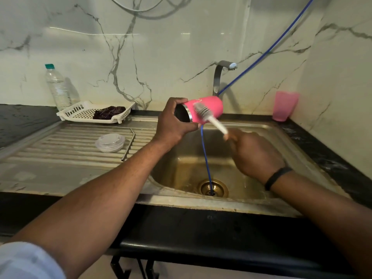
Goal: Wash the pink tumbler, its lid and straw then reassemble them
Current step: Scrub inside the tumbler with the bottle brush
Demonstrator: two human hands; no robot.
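Observation:
My left hand [173, 125] grips the pink tumbler [211, 106] near its steel rim and holds it on its side over the sink [285, 137], mouth pointing left. My right hand [253, 154] grips the handle of a white bottle brush [209, 117], whose bristle head lies against the tumbler's outer wall. The clear lid [110, 142] lies on the ribbed draining board [60, 150]. Just right of the lid lies the metal straw [129, 143], bent at its top.
A blue hose [206, 158] runs from the wall past the tap [220, 75] down into the drain. A pink plastic cup [284, 105] stands at the back right. At the back left are a white tray [70, 114] holding a dark cloth and a water bottle [57, 87].

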